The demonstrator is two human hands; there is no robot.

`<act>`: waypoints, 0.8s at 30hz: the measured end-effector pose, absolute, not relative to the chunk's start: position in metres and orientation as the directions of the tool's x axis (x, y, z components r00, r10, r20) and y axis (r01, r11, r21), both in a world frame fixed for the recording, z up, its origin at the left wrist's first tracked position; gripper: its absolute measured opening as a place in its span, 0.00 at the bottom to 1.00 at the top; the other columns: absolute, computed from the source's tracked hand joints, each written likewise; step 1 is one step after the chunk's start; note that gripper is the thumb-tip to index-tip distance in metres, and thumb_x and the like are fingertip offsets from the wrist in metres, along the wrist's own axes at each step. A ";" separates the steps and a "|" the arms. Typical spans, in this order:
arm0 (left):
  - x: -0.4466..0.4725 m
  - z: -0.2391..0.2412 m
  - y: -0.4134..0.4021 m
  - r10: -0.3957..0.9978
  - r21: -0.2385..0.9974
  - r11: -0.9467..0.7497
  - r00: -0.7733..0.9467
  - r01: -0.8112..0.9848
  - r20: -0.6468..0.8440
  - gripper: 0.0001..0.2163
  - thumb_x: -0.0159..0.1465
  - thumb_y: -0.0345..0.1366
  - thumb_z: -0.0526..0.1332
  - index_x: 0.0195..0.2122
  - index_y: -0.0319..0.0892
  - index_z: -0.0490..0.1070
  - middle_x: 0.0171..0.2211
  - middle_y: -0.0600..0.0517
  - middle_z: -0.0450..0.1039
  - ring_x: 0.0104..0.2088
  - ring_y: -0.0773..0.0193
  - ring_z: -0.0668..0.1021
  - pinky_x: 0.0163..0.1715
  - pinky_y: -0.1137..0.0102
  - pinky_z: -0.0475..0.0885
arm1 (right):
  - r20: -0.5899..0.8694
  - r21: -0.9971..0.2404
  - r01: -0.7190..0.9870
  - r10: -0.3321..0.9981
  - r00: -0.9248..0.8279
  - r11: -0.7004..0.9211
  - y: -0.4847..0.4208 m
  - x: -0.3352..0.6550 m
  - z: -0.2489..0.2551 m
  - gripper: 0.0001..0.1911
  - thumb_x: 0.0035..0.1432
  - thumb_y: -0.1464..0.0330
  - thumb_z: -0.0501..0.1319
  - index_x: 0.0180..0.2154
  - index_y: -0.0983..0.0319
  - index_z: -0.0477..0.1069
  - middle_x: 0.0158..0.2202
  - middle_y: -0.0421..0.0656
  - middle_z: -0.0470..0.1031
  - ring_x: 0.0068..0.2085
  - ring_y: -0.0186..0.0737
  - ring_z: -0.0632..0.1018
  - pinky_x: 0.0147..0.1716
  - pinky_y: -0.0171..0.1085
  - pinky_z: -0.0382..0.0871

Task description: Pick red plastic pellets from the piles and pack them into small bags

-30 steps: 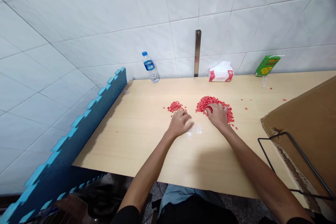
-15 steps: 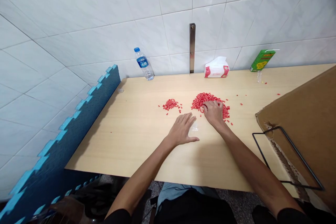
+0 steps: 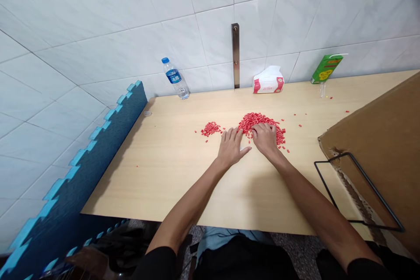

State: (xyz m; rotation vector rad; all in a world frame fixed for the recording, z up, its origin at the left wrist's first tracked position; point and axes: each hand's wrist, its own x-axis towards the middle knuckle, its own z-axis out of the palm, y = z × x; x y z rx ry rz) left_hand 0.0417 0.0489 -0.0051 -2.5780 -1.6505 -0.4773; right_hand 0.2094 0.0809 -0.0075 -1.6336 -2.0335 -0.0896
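A large pile of small red cylinder-shaped pieces [image 3: 256, 119] lies on the tabletop [image 3: 170, 162]. My right hand [image 3: 265, 140] is at the pile's near side, its fingers curled down into the pieces; whatever they pinch is hidden. Just left of it, my left hand [image 3: 230, 146] is open over the table, fingers stretched toward the pile's left edge and thumb spread to the right. A scrap of clear plastic [image 3: 243, 147] shows partly under that hand. Farther left is a smaller heap of the same red pieces [image 3: 210, 129].
Along the tiled wall stand a water bottle [image 3: 176, 79], a tissue pack [image 3: 269, 82] and a tilted green drink carton [image 3: 326, 69]. A blue foam mat [image 3: 98, 148] edges the left side. On the right are a cardboard box [image 3: 377, 148] and a black wire frame [image 3: 374, 188].
My left hand has moved forward and right, closer to the large pile, covering most of the clear plastic. My right hand stays at the pile with fingers curled. The view has shifted slightly.
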 end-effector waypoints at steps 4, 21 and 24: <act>0.042 0.000 0.056 0.855 0.150 -0.478 0.418 0.866 0.307 0.33 0.60 0.57 0.55 0.61 0.43 0.55 0.62 0.42 0.58 0.62 0.46 0.60 0.62 0.49 0.50 | 0.447 -0.280 0.919 0.885 -0.131 0.277 0.082 0.210 -0.010 0.11 0.63 0.71 0.52 0.40 0.61 0.73 0.40 0.47 0.78 0.44 0.47 0.71 0.44 0.46 0.52; -0.030 0.009 0.085 0.893 0.246 -0.248 0.122 0.937 0.433 0.23 0.56 0.50 0.63 0.49 0.46 0.68 0.57 0.43 0.63 0.57 0.46 0.64 0.60 0.49 0.52 | 0.551 -0.316 0.899 0.830 -0.086 0.302 0.084 0.215 -0.017 0.15 0.66 0.65 0.51 0.44 0.63 0.74 0.36 0.49 0.78 0.40 0.48 0.71 0.43 0.44 0.58; -0.035 0.007 0.091 0.899 0.234 -0.270 0.157 0.934 0.409 0.21 0.58 0.50 0.62 0.50 0.45 0.68 0.58 0.43 0.62 0.58 0.46 0.63 0.60 0.49 0.52 | 0.551 -0.358 0.873 0.830 -0.091 0.333 0.086 0.214 -0.020 0.16 0.66 0.65 0.51 0.43 0.64 0.74 0.36 0.49 0.78 0.39 0.46 0.73 0.42 0.41 0.61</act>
